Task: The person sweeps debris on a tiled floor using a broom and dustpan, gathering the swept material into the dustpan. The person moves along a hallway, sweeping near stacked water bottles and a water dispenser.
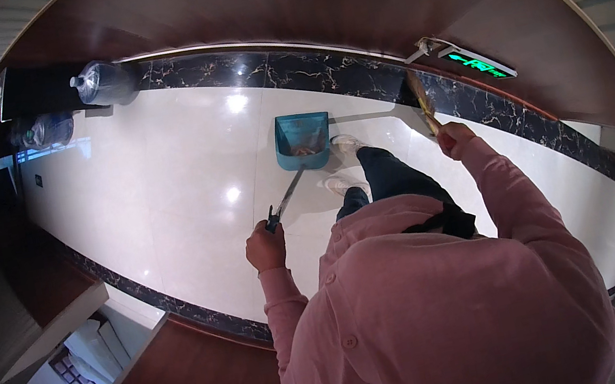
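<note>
My left hand point(265, 247) is closed round the dark grip of a long-handled dustpan. The blue pan point(292, 163) stands on the floor ahead of my feet, and some brownish debris shows inside it. Its thin handle point(291, 188) slants back to my fist. On the right, my outstretched right hand point(455, 139) grips a broom point(424, 101) by its yellowish handle. The broom's brown bristles are up by the black marble skirting, well apart from the pan. Whether they touch the wall or the floor, I cannot tell.
Glossy pale tiles point(157, 177) cover the corridor floor. Black marble skirting point(220, 69) edges the brown wall, where a green-lit exit sign point(477, 63) hangs low near the broom. Large clear water bottles point(103, 83) stand at the far left. A doorway point(69, 382) lies at lower left.
</note>
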`<state>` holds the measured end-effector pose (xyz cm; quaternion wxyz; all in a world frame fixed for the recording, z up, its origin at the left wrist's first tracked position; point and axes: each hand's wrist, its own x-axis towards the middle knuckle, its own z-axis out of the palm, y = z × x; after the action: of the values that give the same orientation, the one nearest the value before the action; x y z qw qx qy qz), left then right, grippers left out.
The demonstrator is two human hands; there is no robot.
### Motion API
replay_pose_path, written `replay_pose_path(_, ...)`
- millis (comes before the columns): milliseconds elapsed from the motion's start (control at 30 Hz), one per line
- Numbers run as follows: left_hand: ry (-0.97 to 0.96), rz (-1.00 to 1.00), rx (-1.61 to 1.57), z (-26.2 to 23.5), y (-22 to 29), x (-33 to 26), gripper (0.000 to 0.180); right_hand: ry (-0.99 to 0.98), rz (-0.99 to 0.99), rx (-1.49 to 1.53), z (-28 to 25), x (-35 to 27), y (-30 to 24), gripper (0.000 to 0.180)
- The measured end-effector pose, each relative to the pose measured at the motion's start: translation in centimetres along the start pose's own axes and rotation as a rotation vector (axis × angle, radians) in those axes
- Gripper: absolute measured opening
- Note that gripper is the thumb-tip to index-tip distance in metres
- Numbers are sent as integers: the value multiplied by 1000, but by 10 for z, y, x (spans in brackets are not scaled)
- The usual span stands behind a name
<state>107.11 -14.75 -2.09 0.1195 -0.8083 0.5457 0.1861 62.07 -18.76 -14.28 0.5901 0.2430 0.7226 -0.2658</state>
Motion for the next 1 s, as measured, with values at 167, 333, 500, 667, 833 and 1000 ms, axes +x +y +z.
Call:
replay_pose_path(167,12,-65,-31,-4,5,-6,28,-2,-7,-178,55,-5,-9,7)
replay_pose_path(333,15,-151,-54,-1,7,-15,28,-93,45,-271,101,-14,-6,11)
replay_pose_path(500,40,-208,-89,3,8,-25,28,-156,52,-400,137,-22,-9,12)
replay_pose_path(667,26,-294,-101,7,9,-35,27,-186,33,-485,158,-37,-3,21)
replay_pose_path(833,9,-350,-126,12,11,-41,25,-281,-36,-851,170,-44,-15,26)
replay_pose_path(1000,-16,-381,-122,19,10,-44,25,-383,-96,-1073,174,-54,-55,22)
